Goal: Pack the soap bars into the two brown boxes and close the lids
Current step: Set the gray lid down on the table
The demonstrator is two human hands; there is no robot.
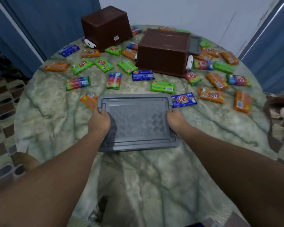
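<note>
While soap bars (161,87) lie scattered, left hand (99,120) and right hand (175,120) grip the grey lid (138,122)

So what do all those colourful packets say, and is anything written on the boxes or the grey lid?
"UAT", as best it reads: red oval logo on the blue soap bar by the grey lid.
The same logo, upside down: orange soap bar and green soap bar.
Smaller print and barcode labels on the wrappers: too blurred to read.
White sticker on the far brown box: too small to read.
Grey lid: no text visible.
</note>
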